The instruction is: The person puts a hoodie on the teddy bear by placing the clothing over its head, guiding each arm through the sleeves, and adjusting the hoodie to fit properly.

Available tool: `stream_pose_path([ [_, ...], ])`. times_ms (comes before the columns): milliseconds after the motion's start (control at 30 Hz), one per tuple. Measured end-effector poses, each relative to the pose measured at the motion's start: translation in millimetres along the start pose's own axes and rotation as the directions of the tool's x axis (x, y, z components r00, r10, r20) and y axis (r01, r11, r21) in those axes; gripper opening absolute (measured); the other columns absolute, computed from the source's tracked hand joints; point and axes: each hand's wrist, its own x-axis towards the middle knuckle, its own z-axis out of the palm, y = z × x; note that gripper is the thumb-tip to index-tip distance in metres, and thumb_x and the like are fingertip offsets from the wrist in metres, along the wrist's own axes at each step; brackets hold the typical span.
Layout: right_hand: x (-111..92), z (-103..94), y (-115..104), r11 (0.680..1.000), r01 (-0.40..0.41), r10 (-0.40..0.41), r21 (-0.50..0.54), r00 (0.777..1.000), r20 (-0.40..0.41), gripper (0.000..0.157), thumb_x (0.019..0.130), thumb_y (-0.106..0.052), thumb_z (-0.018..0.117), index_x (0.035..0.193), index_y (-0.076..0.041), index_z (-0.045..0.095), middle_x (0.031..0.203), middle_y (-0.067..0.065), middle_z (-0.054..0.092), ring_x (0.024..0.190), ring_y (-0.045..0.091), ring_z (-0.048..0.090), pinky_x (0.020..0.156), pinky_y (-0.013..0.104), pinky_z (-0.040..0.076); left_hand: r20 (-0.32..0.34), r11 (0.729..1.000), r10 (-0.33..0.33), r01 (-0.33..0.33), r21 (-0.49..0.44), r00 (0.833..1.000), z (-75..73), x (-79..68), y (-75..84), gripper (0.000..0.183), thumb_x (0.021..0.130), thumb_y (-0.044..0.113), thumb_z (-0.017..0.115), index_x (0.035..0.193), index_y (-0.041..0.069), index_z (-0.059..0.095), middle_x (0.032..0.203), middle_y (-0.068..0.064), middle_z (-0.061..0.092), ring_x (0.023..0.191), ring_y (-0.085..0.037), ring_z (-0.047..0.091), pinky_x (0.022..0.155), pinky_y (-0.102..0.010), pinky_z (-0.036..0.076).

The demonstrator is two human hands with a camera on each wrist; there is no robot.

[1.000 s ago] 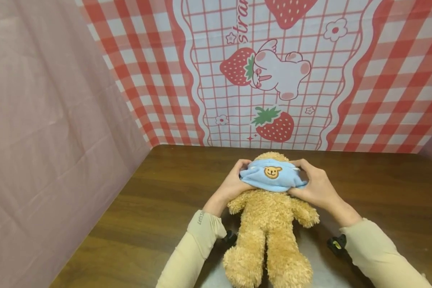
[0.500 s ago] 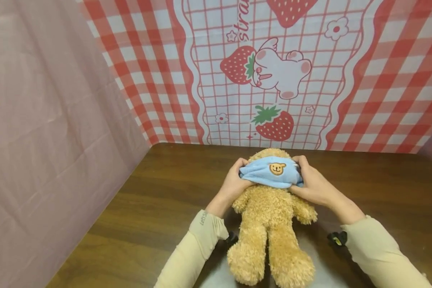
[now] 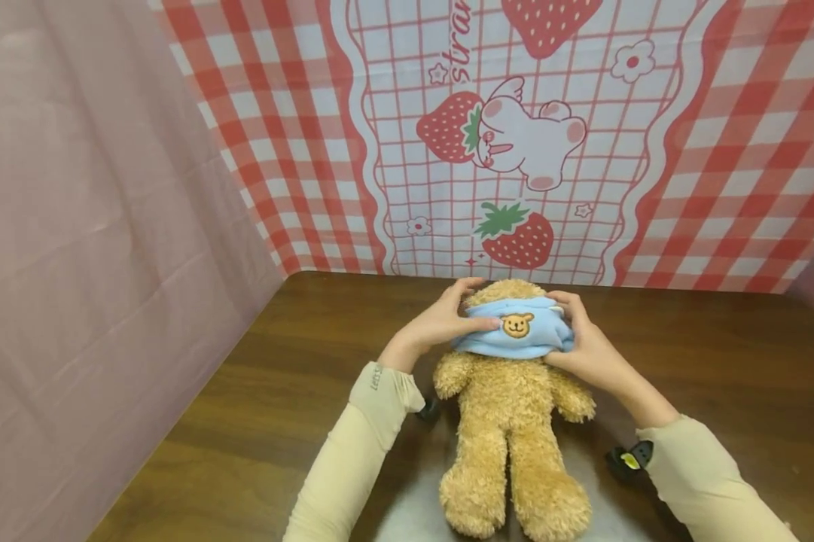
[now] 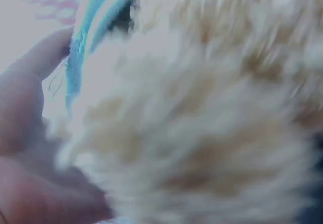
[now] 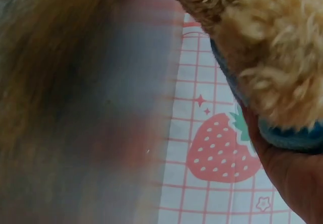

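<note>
A tan teddy bear (image 3: 511,399) lies on its back with its feet toward me. Bunched over its face is a light blue cloth (image 3: 545,339) with an embroidered bear face. My left hand (image 3: 440,320) holds the cloth's left side, thumb laid across the front beside the embroidery and fingers up by the head. At the right edge, my right hand (image 3: 592,350) grips the cloth between thumb below and fingers above. The left wrist view has blurred fur (image 4: 186,128) filling most of it, with the blue edge (image 4: 75,67) against a finger. In the right wrist view, fur covers part of the cloth (image 5: 292,139).
The bear is on a dark wooden table (image 3: 264,406), with a grey patch (image 3: 413,512) under its feet. A red-and-white strawberry cloth (image 3: 420,173) hangs behind the table's far edge. Pink fabric (image 3: 108,226) hangs on the left. Black wrist devices (image 3: 630,459) sit under the sleeves.
My left hand has shifted from the cloth's left edge: its thumb is now over the front and its fingers are higher by the head. My right hand stays at the right edge.
</note>
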Motion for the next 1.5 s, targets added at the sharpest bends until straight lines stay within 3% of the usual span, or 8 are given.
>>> stream_pose_path([
  [200,-1,-0.8,0,0.997,-0.017,0.015,-0.076,0.999,-0.032,0.082,0.071,0.004,0.064,0.138,-0.009,0.019,0.116,0.021,0.044,0.083,0.024,0.046,0.064,0.030,0.038,-0.020,0.982,0.067,-0.062,0.176,0.998,-0.1,21.3,25.6,0.051,0.083,0.049,0.058,0.125,0.020,0.050,0.125,0.002,0.051,0.114,-0.014,0.049,0.092,-0.032,0.041],
  [567,-5,7.4,-2,0.981,0.033,-0.082,-0.190,0.963,-0.258,0.057,0.075,0.004,0.061,0.127,-0.004,0.040,0.115,0.020,0.056,0.092,0.022,0.053,0.070,0.020,0.038,0.019,0.971,0.006,-0.010,0.241,1.000,11.7,36.9,29.7,0.064,0.085,0.053,0.053,0.134,0.012,0.040,0.120,-0.004,0.053,0.100,-0.016,0.054,0.083,-0.032,0.044],
  [800,-1,8.1,0,0.955,0.069,-0.182,-0.287,0.904,-0.387,0.030,0.068,0.007,0.064,0.094,-0.005,0.053,0.089,0.014,0.065,0.065,0.004,0.046,0.057,0.020,0.035,0.037,0.992,-0.014,0.009,0.124,0.999,15.4,36.4,26.6,0.071,0.084,0.053,0.054,0.139,0.013,0.034,0.118,-0.001,0.053,0.090,-0.011,0.054,0.078,-0.027,0.044],
  [1000,1,10.6,1,0.921,0.089,-0.237,-0.378,0.901,-0.363,0.027,0.064,0.006,0.064,0.082,-0.009,0.051,0.061,0.001,0.048,0.053,0.011,0.036,0.051,0.027,0.030,0.122,0.998,0.031,-0.024,-0.066,0.992,22.8,36.7,20.0,0.037,0.090,0.041,0.051,0.110,0.010,0.053,0.076,-0.001,0.055,0.059,-0.012,0.050,0.058,-0.025,0.044],
  [1100,2,10.1,1,0.903,0.111,-0.273,-0.415,0.894,-0.355,0.026,0.062,0.006,0.065,0.076,-0.011,0.051,0.057,-0.003,0.041,0.053,0.010,0.035,0.051,0.026,0.029,0.098,0.997,0.047,-0.041,-0.058,0.994,26.4,35.6,23.2,0.030,0.094,0.036,0.045,0.103,0.008,0.053,0.080,-0.007,0.054,0.064,-0.017,0.049,0.062,-0.027,0.042],
  [1233,5,7.0,-4,0.890,0.122,-0.293,-0.440,0.892,-0.345,0.024,0.063,0.006,0.065,0.076,-0.010,0.052,0.060,-0.001,0.043,0.055,0.011,0.035,0.053,0.027,0.029,-0.051,0.999,-0.036,0.034,-0.041,0.998,30.4,35.6,29.8,0.041,0.094,0.034,0.046,0.128,0.010,0.050,0.123,-0.006,0.053,0.110,-0.019,0.050,0.089,-0.029,0.039],
  [1333,5,4.9,-9,0.888,0.121,-0.272,-0.443,0.916,-0.295,0.034,0.068,0.007,0.063,0.097,-0.009,0.056,0.072,0.005,0.056,0.057,0.014,0.041,0.054,0.029,0.031,-0.133,0.975,-0.149,0.124,-0.184,0.980,30.8,37.0,29.8,0.048,0.092,0.029,0.050,0.137,0.013,0.042,0.140,-0.004,0.042,0.127,-0.021,0.038,0.101,-0.034,0.033],
  [1500,3,4.5,-14,0.855,0.135,-0.268,-0.501,0.941,-0.205,0.040,0.071,0.005,0.064,0.107,-0.011,0.057,0.094,0.012,0.064,0.062,0.019,0.050,0.053,0.033,0.034,-0.137,0.910,-0.261,0.196,-0.364,0.956,28.3,40.9,26.3,0.040,0.091,0.021,0.054,0.129,0.009,0.050,0.123,-0.007,0.055,0.097,-0.019,0.054,0.081,-0.028,0.042],
])
